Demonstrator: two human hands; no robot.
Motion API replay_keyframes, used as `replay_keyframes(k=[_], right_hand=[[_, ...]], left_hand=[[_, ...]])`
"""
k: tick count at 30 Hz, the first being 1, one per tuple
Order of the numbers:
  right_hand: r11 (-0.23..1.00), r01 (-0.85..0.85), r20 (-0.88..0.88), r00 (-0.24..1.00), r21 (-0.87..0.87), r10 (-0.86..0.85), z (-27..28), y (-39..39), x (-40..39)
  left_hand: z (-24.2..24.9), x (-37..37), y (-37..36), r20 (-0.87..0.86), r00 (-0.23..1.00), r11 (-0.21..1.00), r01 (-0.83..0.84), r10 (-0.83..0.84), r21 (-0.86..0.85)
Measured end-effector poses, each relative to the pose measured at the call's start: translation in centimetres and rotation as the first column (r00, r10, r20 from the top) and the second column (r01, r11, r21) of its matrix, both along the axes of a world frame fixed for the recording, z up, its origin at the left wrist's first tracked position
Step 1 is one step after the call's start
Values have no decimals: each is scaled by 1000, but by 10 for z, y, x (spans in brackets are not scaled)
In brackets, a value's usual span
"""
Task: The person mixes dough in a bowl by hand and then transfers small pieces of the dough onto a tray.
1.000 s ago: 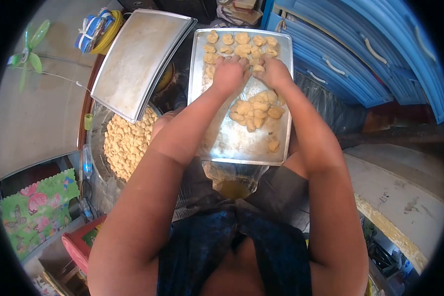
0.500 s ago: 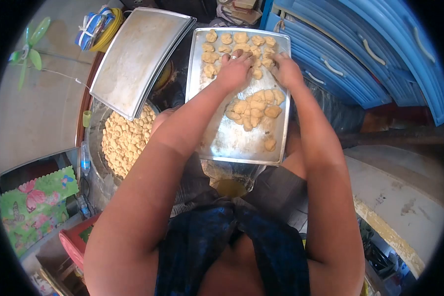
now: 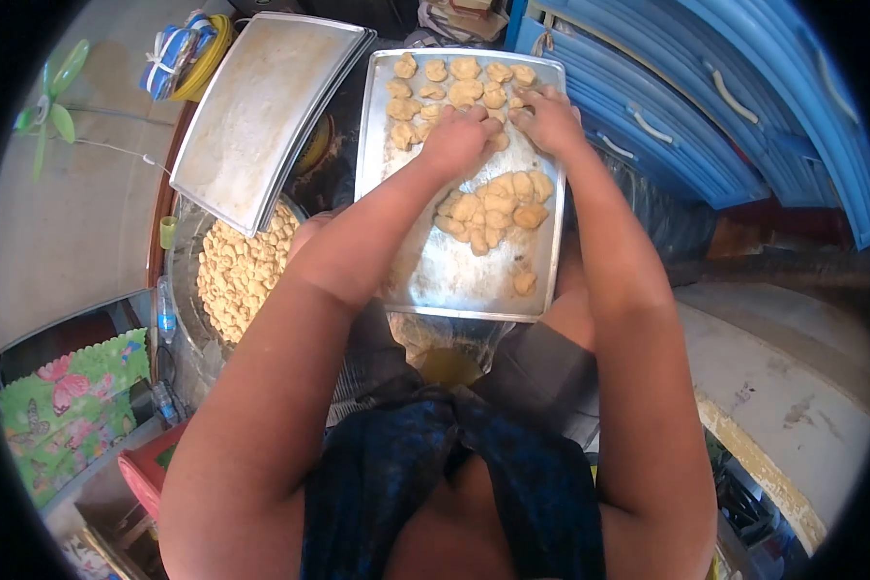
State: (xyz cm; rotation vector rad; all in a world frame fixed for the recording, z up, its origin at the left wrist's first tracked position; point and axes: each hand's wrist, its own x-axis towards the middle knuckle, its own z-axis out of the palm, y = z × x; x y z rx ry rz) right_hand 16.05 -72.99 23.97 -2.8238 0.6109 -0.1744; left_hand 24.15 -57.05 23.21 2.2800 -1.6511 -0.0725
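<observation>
A metal baking tray [image 3: 416,280] rests across my lap, with rows of lumpy dough pieces [image 3: 465,68] at its far end. My left hand [image 3: 459,140] is down among the lower rows, its fingers curled over a dough piece that they partly hide. Beside it, at the tray's right edge, my right hand [image 3: 548,121] has its fingers and thumb bent round another piece, mostly covered. Nearer to me, a cluster of dough lumps [image 3: 488,211] lies pressed together on the tray. A single small lump [image 3: 524,282] sits close to the near right corner.
To the left, a stack of metal trays [image 3: 261,106] leans over a wide basin filled with small dough pieces [image 3: 242,280]. Blue drawers [image 3: 638,106] with white handles stand at the right. A pale ledge [image 3: 764,358] runs below them. A green fan [image 3: 53,111] is far left.
My left hand's fingers have curled in more over the dough. The right hand has shifted slightly up and left, closing round a piece. The tray appears slightly further left in view.
</observation>
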Motion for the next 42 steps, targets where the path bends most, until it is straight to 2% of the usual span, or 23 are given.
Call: replay_keyframes(k=[3, 5, 6, 8, 12, 14, 15, 16, 18, 19, 21, 23, 25, 27, 28, 30, 31, 34, 35, 37, 38, 40, 42], right_hand=[[996, 92, 52, 994, 20, -93, 8, 1, -2], [954, 17, -238, 969, 300, 58, 27, -4, -8], [955, 15, -242, 968, 297, 60, 27, 1, -16], [807, -381, -296, 789, 451, 538, 21, 9, -32], [808, -306, -269, 834, 503, 483, 15, 8, -32], [859, -92, -162, 967, 504, 198, 26, 1, -28], [814, 8, -82, 995, 581, 49, 23, 1, -25], [816, 3, -83, 995, 579, 55, 22, 0, -25], [925, 48, -90, 996, 377, -15, 24, 1, -26], [926, 42, -87, 996, 376, -9, 20, 1, -24], [979, -12, -71, 997, 205, 27, 13, 8, -20], [984, -21, -107, 993, 175, 40, 19, 9, -19], [988, -29, -158, 986, 150, 53, 38, 12, -20], [940, 73, -431, 899, 333, 82, 55, 8, -21], [941, 64, -425, 901, 331, 88, 48, 5, -26], [950, -171, -465, 840, 263, 280, 28, 3, -41], [951, -163, -536, 795, 261, 283, 35, 11, -41], [963, -179, -495, 830, 204, 259, 40, 13, -32], [961, -185, -485, 834, 208, 265, 42, 15, -27], [951, -139, -313, 923, 275, 226, 50, 26, -18], [951, -139, -306, 925, 277, 225, 47, 34, -12], [906, -293, 39, 954, 306, 296, 30, 56, 4], [911, -325, 66, 945, 254, 319, -3, 81, 23]], left_hand=[[-4, 1, -3, 22, 999, 1000, -26, 26, 5], [-3, 1, -2, 31, 999, 999, -32, 32, 8], [-2, 0, -2, 42, 999, 999, -33, 33, 9], [1, -1, -3, 53, 998, 999, -36, 36, 3], [6, -4, -1, 20, 998, 997, -58, 57, 48], [6, -3, 1, 10, 998, 998, -58, 58, 32], [6, -3, 1, -12, 999, 999, -47, 47, -11], [6, -2, 2, -33, 999, 998, -37, 35, -54], [1, -1, 1, 13, 1000, 1000, -14, 14, -24], [-1, 0, 1, 59, 998, 1000, 12, -13, 12], [-3, 2, 1, 53, 998, 1000, 17, -18, 10], [-2, 9, 3, 43, 999, 1000, 20, -21, 13], [19, 21, 6, -50, 999, 999, -19, 17, -38], [47, 42, 25, -308, 929, 972, -230, 207, -41], [49, 60, 38, -253, 939, 968, -249, 234, -27], [69, 66, 69, -265, 894, 932, -352, 362, 89], [72, 64, 85, -289, 863, 910, -390, 414, 139], [75, 34, 108, -235, 867, 884, -370, 439, 286], [70, 21, 111, -274, 877, 904, -317, 395, 287], [49, -9, 107, -309, 903, 935, -210, 297, 284], [40, -22, 103, -303, 922, 948, -157, 241, 276], [39, -46, 94, -368, 900, 933, -102, 235, 346], [24, -48, 89, -376, 914, 958, -45, 154, 285]])
